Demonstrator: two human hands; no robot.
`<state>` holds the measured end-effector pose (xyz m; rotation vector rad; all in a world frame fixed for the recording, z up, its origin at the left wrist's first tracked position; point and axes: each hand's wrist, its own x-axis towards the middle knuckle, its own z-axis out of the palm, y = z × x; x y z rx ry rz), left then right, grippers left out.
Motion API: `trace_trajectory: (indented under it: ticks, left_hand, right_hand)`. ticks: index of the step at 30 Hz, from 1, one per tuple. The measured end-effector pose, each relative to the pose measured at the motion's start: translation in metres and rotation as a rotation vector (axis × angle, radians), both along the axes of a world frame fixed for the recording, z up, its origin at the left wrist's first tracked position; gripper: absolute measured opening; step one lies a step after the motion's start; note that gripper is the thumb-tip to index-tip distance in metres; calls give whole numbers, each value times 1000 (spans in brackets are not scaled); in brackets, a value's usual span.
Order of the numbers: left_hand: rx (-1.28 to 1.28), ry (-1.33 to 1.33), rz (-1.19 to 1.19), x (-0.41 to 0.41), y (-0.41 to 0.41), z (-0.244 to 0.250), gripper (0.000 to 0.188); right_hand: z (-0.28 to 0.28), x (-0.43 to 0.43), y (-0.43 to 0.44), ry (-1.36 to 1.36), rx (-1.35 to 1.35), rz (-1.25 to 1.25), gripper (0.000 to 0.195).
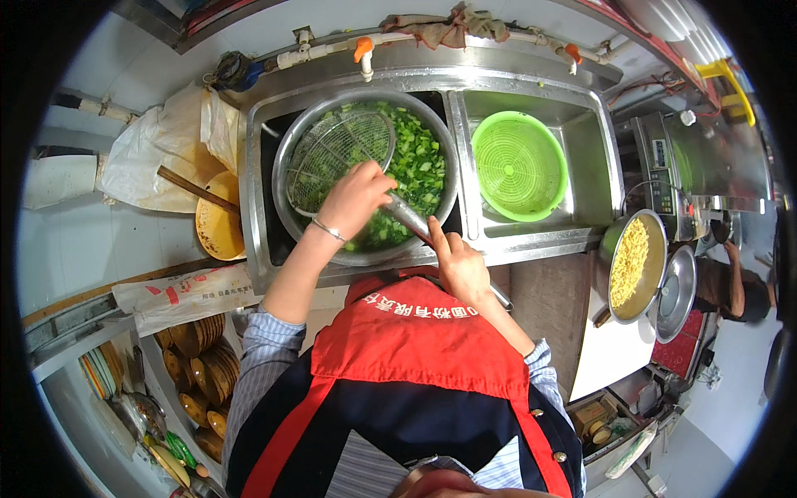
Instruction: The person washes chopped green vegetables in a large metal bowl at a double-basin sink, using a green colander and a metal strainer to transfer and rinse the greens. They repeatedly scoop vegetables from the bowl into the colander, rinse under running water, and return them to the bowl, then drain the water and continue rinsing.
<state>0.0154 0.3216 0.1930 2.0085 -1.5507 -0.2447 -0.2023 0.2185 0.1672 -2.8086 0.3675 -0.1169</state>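
Note:
A large round metal basin stands in the left sink bowl, holding chopped green leafy vegetables in water. A wire-mesh skimmer dips into the basin on its left side, its mesh tilted over the greens. My left hand grips the skimmer where mesh meets handle, partly hiding that joint. Lower on the metal handle, my right hand is wrapped round it with the index finger stretched along it. The handle's end shows beyond my right wrist.
A green plastic colander sits in the right sink bowl. To the right, a metal bowl of yellow noodle-like food stands near a scale. A yellow container with a wooden stick is at left. Another person stands far right.

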Motion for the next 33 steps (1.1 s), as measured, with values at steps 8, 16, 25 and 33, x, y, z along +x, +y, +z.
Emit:
trace_trajectory:
  ticks: [8, 16, 25, 33]
  left_hand:
    - [-311, 51, 243, 31, -2, 27, 5]
    - [-291, 235, 693, 95, 84, -34, 21]
    - [4, 391, 908, 63, 120, -113, 36]
    - [41, 366, 948, 45, 140, -142, 29]
  right_hand:
    - [-12, -3, -5, 13, 311, -137, 64]
    - [-1, -27, -51, 26, 1142, -315, 53]
    - [4, -42, -72, 576, 1602, -452, 10]
    - [-49, -7, -66, 467, 1750, -653, 12]
